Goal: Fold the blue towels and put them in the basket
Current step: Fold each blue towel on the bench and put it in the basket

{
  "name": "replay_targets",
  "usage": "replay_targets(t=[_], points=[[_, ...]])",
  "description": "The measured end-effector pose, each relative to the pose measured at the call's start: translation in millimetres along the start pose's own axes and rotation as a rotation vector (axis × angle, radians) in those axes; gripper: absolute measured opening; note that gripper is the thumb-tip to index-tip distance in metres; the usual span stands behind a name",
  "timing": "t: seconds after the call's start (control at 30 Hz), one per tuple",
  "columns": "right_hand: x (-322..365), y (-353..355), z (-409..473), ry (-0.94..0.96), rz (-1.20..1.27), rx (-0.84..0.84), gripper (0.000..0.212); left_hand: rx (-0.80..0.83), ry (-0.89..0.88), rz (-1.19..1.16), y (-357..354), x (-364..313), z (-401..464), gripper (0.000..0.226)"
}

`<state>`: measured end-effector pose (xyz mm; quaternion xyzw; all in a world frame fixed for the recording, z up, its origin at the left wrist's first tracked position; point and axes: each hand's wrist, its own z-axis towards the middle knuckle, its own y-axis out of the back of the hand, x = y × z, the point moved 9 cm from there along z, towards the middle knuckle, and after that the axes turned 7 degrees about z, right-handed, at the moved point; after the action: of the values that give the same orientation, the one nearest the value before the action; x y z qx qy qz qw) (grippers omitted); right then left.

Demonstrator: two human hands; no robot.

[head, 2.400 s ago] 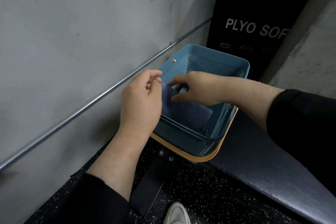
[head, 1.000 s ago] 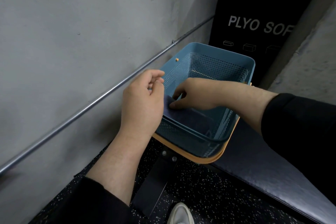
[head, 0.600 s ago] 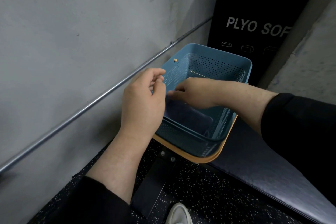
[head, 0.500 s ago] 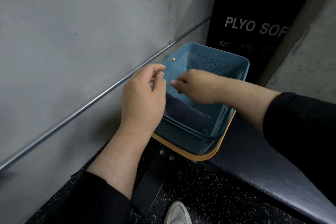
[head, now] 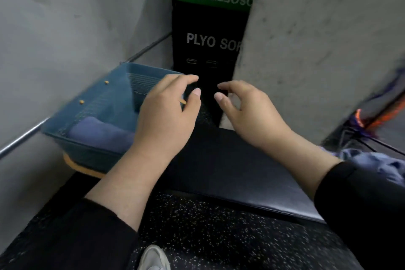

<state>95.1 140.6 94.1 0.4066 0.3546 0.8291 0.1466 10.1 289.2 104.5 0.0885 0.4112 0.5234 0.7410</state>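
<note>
One blue basket [head: 92, 103] sits at the worktop's [head: 230, 173] left end. One folded blue towel [head: 98, 135] lies inside the basket, and one crumpled blue towel [head: 372, 164] lies well to the basket's right. Two hands hover empty right of the basket: left [head: 166, 114], right [head: 247, 109]. One shoe [head: 153, 257] shows below.

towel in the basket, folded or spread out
Folded: the blue towel lies as a compact rounded bundle at the near end of the basket, and neither hand touches it.
</note>
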Motion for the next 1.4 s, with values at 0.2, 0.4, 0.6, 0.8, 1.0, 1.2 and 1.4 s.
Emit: replay_targets(t=[0.2,0.4,0.6,0.8,1.0,1.2,1.4], points=[[-128.5,64.3,-105.5,-0.225,-0.214,0.000,0.039,0.286,-0.014,-0.056,-105.7,-79.2,-27.1,0.031],[-239.8,103.9,-195.0,-0.465,-0.322,0.074,0.036,0.681,0.007,0.072,-226.8,-98.8,-81.6,0.035],[-298.1,118.8,-213.1,-0.574,-0.293,0.127,0.029,0.923,0.045,0.245,-299.1,-82.8,-115.3,0.040],[-325.2,145.9,-211.8,-0.583,-0.267,-0.005,0.033,0.989,0.026,0.235,-340.6,-100.6,-130.5,0.041],[-332.8,212.5,-219.2,-0.521,-0.443,-0.235,0.025,0.945,-0.086,0.142,-357.3,-145.5,-135.7,0.039],[-353.7,282.7,-250.6,-0.730,-0.659,-0.270,0.046,0.899,-0.215,0.115,-357.5,-181.6,-139.2,0.036],[-388.4,319.8,-273.4,-0.876,-0.655,-0.097,0.029,0.887,-0.301,0.129,-356.5,-198.3,-145.1,0.037]])
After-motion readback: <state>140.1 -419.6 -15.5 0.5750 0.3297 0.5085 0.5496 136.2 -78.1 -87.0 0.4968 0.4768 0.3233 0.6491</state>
